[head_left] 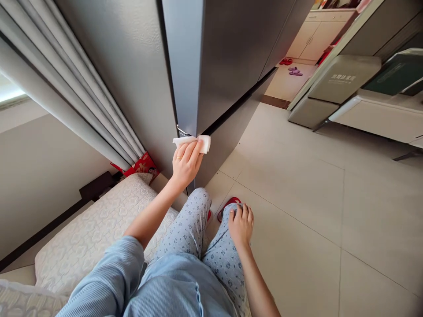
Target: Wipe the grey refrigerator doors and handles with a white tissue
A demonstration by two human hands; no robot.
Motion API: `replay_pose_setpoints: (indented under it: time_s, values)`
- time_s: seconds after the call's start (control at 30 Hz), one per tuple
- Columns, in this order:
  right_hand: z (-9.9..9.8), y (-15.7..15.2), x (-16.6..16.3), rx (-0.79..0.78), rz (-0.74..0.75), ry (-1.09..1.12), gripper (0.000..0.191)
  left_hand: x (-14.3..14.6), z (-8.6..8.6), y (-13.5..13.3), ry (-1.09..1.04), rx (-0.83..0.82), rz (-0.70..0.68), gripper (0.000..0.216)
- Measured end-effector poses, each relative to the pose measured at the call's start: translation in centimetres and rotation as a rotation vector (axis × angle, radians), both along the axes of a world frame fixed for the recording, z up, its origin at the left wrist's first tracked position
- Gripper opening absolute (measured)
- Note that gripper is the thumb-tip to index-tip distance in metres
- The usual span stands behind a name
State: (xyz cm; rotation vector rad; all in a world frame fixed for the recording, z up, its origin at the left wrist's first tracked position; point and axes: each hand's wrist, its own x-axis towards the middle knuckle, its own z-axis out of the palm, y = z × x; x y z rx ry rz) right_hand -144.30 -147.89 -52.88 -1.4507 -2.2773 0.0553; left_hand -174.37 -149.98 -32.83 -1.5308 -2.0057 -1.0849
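Observation:
My left hand is closed on a folded white tissue, fingers bent over its top. The tissue lies against the corner of a tall grey refrigerator, where the upper door ends above the lower one. Just behind it a small metal hinge shows at the gap. What the tissue covers is hidden. My right hand rests open on my right knee, holding nothing, its fingers spread over the patterned trousers.
To the left are a quilted cushion, a grey curtain and a red package. Tiled floor stretches to the right. Beyond it stand a beige cabinet-like unit and, past a doorway, purple slippers.

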Motion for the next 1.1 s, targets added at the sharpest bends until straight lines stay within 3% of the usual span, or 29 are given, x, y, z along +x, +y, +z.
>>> replay_pose_setpoints:
  time_s: [0.13, 0.3, 0.43, 0.67, 0.73, 0.83, 0.9, 0.97, 1.03, 1.1]
  values:
    - [0.1, 0.3, 0.3, 0.01, -0.023, 0.022, 0.056, 1.4, 0.6, -1.6, 0.15, -0.107, -0.042, 0.051]
    - [0.4, 0.4, 0.1, 0.011, -0.02, 0.0, 0.056, 2.7, 2.9, -1.1, 0.202, -0.263, 0.008, 0.051]
    - [0.3, 0.3, 0.0, 0.011, -0.02, 0.025, 0.055, 2.9, 4.1, 2.0, 0.216, -0.318, 0.048, 0.052]
    - [-0.3, 0.5, 0.2, 0.015, -0.022, 0.042, 0.055, 2.7, 5.0, 10.9, 0.163, -0.409, -0.008, 0.055]
    - [-0.2, 0.4, 0.1, -0.004, -0.01, 0.064, 0.054, 2.6, 5.1, 11.4, 0.163, -0.43, 0.006, 0.056]
    - [0.5, 0.2, -0.6, -0.091, 0.003, 0.196, 0.057, 2.6, 5.2, 9.7, 0.202, -0.42, 0.015, 0.056]
    - [1.9, 0.6, -1.8, -0.173, 0.015, 0.32, 0.06, 2.6, 5.2, 7.6, 0.237, -0.408, 0.014, 0.056]
    - [4.7, 1.5, -3.8, -0.212, 0.049, 0.403, 0.061, 2.7, 5.2, 5.7, 0.278, -0.41, 0.013, 0.056]
    - [8.9, 2.9, -6.5, -0.18, 0.138, 0.472, 0.055, 2.8, 5.4, 4.3, 0.305, -0.406, 0.008, 0.053]
    - [14.0, 4.5, -9.8, -0.101, 0.359, 0.667, 0.05, 2.7, 5.7, 3.2, 0.316, -0.389, -0.004, 0.046]
